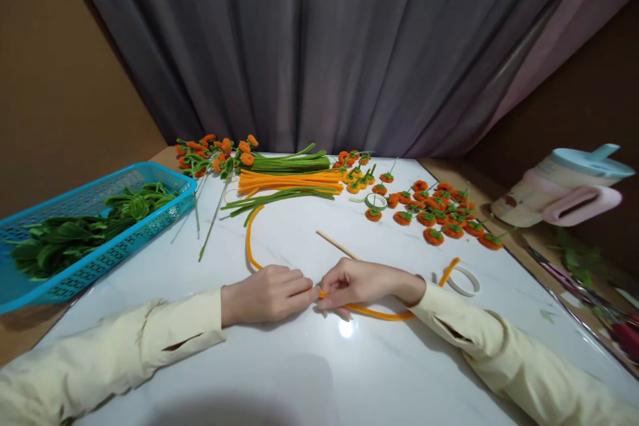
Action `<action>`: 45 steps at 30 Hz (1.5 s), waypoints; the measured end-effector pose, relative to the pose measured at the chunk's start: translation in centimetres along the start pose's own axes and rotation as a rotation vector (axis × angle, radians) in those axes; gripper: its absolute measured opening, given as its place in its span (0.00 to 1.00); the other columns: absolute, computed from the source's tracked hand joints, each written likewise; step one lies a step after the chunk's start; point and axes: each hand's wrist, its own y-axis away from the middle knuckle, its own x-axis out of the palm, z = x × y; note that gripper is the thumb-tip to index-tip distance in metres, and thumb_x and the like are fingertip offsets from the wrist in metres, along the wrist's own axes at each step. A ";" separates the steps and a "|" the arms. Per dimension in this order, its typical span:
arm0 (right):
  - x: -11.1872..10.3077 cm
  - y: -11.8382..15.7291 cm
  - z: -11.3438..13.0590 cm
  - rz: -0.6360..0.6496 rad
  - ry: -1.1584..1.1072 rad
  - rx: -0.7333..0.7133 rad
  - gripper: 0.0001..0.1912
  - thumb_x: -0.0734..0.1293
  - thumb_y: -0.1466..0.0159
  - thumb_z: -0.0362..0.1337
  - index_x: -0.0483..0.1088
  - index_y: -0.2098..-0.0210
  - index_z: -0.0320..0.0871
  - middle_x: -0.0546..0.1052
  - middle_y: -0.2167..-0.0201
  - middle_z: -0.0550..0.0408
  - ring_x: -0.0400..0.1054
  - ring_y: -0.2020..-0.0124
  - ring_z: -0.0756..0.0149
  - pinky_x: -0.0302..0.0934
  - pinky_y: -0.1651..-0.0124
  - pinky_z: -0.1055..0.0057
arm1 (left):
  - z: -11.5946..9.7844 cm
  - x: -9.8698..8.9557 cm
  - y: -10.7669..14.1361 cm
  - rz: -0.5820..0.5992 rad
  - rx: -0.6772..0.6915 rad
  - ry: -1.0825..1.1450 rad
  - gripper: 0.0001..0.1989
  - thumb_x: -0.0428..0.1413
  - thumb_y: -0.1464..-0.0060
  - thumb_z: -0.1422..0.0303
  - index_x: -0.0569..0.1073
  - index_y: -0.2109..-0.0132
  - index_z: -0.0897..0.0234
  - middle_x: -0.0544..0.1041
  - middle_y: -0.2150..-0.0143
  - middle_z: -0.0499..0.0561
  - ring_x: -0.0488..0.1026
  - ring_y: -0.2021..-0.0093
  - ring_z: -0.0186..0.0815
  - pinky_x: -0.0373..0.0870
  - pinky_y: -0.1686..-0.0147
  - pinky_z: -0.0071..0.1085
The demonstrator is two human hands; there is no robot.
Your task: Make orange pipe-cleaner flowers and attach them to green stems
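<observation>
A long orange pipe cleaner (382,314) runs through both hands in front of me. My left hand (272,293) is closed on it, and one end curves up and away behind that hand. My right hand (349,284) pinches it just beside the left fingertips, where a short orange bit shows. The other end passes under my right wrist and comes out by a white tape ring (464,281). Just behind my right hand lies a thin wooden stick (337,244), partly hidden by it.
Bundled orange pipe cleaners (289,182) and green pipe cleaners (294,163) lie at the back. Several small orange persimmon-like pieces (433,235) spread to the right, near a green tape roll (376,202). A blue basket (64,285) holds green leaves at left; a cup (544,186) stands at right.
</observation>
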 end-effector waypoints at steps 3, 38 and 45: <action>0.1 0.1 0.1 -0.014 -0.029 -0.005 0.16 0.66 0.41 0.44 0.70 0.70 0.34 0.65 0.86 0.62 0.58 0.82 0.77 0.54 0.74 0.78 | -0.4 0.1 -0.1 -0.014 -0.148 0.207 0.11 0.42 0.39 0.74 0.69 0.59 0.69 0.75 0.68 0.54 0.70 0.69 0.34 0.63 0.72 0.28; 0.7 -0.3 0.2 -0.055 0.208 -0.009 0.11 0.64 0.42 0.36 0.71 0.72 0.33 0.61 0.83 0.63 0.51 0.80 0.80 0.49 0.76 0.81 | 0.1 -1.4 -1.9 0.453 -0.955 1.627 0.18 0.54 0.46 0.55 0.69 0.64 0.69 0.75 0.76 0.49 0.65 0.85 0.24 0.55 0.90 0.19; 0.7 -0.3 0.1 -0.041 0.294 -0.007 0.12 0.62 0.42 0.37 0.72 0.70 0.33 0.64 0.81 0.61 0.54 0.79 0.79 0.50 0.76 0.82 | -0.1 -1.2 -1.7 0.442 -0.914 1.605 0.18 0.53 0.46 0.55 0.69 0.64 0.69 0.75 0.74 0.49 0.67 0.84 0.25 0.61 0.88 0.19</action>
